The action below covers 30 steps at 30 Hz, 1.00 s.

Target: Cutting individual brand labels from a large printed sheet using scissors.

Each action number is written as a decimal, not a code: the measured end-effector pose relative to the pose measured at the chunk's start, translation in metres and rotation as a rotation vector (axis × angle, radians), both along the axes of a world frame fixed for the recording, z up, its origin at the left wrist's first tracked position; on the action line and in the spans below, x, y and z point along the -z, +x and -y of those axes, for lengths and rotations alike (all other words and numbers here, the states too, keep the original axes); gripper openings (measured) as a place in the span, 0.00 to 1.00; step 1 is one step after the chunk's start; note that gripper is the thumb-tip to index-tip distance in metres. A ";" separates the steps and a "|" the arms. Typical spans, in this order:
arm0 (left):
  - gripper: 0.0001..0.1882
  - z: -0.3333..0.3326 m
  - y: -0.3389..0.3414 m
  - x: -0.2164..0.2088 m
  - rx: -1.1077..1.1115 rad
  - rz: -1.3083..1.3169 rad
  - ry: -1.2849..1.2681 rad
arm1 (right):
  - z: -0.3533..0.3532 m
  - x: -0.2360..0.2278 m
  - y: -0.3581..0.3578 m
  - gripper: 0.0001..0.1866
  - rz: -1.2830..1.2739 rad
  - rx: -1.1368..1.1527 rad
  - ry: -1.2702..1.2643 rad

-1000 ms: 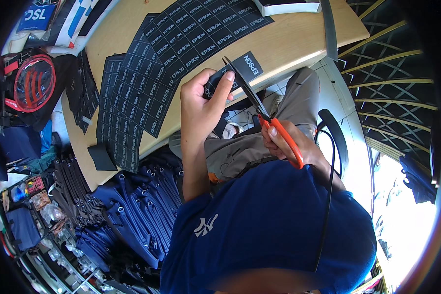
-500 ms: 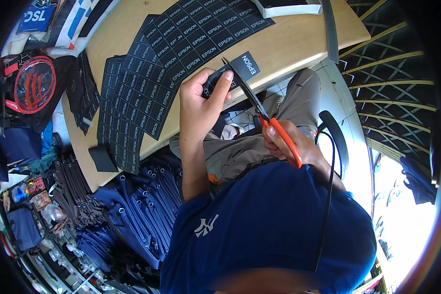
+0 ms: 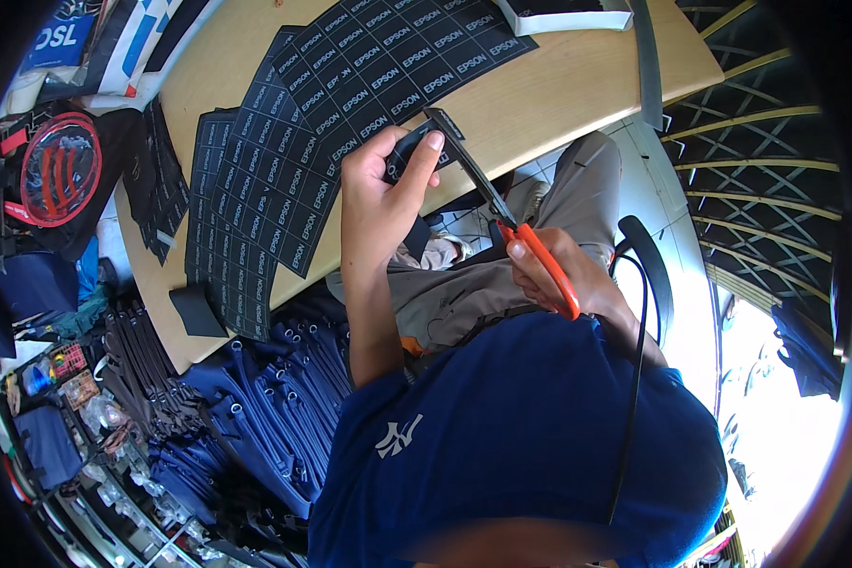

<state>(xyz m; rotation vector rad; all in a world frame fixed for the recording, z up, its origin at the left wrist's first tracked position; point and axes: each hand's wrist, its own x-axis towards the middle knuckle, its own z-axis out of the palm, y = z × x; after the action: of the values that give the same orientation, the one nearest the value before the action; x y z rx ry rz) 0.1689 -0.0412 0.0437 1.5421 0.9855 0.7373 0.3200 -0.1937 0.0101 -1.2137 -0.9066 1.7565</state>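
Observation:
My left hand (image 3: 381,194) pinches a small black label piece (image 3: 404,157) with pale print between thumb and fingers, just over the table's near edge. In my right hand (image 3: 582,268) are scissors (image 3: 547,263) with orange-red handles, fingers wrapped round the grips. Their dark blades (image 3: 478,177) point up and left, the tips right beside the label piece and my left thumb. A narrow dark strip (image 3: 446,124) shows at the blade tips; whether it is still joined to the label piece I cannot tell.
Overlapping black printed sheets (image 3: 379,76) spread over the wooden table (image 3: 540,95). A small plain black piece (image 3: 197,310) lies at its left corner. Blue straps with metal rings (image 3: 275,398) hang at lower left. A white-edged black item (image 3: 577,19) sits at the far edge.
The label part that lay flat beyond the blades, print facing up, no longer shows; only a narrow dark strip is there now. The scissor blades look closer together. Both hands stay nearly in place.

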 end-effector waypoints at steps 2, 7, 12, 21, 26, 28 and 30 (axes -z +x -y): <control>0.13 -0.003 -0.001 0.002 -0.004 0.001 -0.005 | -0.003 0.002 0.000 0.24 -0.041 0.006 -0.004; 0.12 -0.003 -0.005 0.004 -0.052 0.011 -0.031 | -0.006 0.008 0.004 0.23 -0.125 0.003 -0.028; 0.10 0.005 -0.016 0.005 0.114 0.085 -0.124 | -0.009 0.005 0.004 0.31 0.048 0.110 0.341; 0.07 0.031 -0.030 -0.003 0.286 -0.039 0.165 | -0.031 -0.022 -0.019 0.10 0.096 0.359 0.252; 0.09 0.042 -0.041 -0.008 0.201 0.009 -0.111 | -0.038 -0.019 -0.026 0.05 0.046 0.429 0.366; 0.09 0.046 -0.043 -0.003 0.184 0.076 -0.204 | -0.041 -0.018 -0.027 0.05 0.051 0.431 0.355; 0.09 0.048 -0.039 -0.006 0.152 0.083 -0.225 | -0.042 -0.015 -0.022 0.05 0.044 0.433 0.317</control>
<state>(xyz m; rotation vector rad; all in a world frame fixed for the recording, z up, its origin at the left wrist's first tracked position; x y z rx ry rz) 0.1299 -0.0896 0.0497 1.3623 0.8486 0.5586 0.2985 -0.1521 0.0248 -1.1388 -0.8347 1.1987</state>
